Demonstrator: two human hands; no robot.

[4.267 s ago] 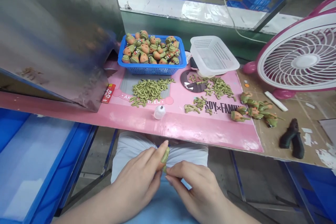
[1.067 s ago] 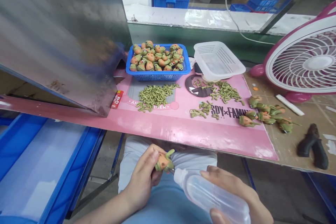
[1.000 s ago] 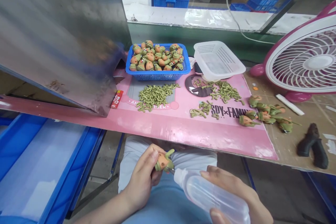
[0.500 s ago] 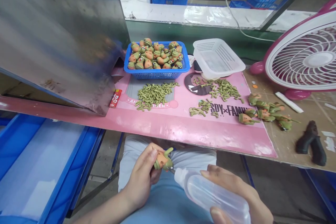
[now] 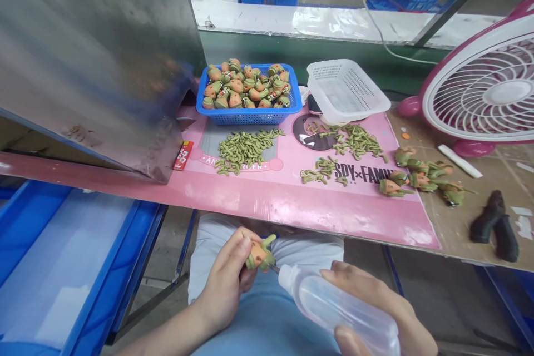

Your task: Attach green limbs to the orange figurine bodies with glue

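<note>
Pinched in the fingers of my left hand (image 5: pixel 227 275) is a small green and orange toy figure (image 5: pixel 259 255), with a thin green piece sticking up from it. My right hand (image 5: pixel 375 295) is wrapped round a clear plastic squeeze bottle (image 5: pixel 334 303) with a thin metal tip. That tip points left at the lower right of the figure and appears to touch it. Both hands are above my lap, in front of the table edge. On the pink mat lie piles of small curved green pieces (image 5: pixel 246 150), and more green pieces (image 5: pixel 359 142) lie to the right.
A blue basket (image 5: pixel 254 117) full of similar figures stands at the back, beside a white perforated basket (image 5: pixel 346 92). On the right are several figures (image 5: pixel 423 181), black-handled pliers (image 5: pixel 494 228) and a pink fan (image 5: pixel 492 83). A metal panel (image 5: pixel 104 55) rises at the left.
The bottle and my right hand have shifted very slightly to the right, so a little more of the metal tip shows. My left hand with the figure stays almost still.
</note>
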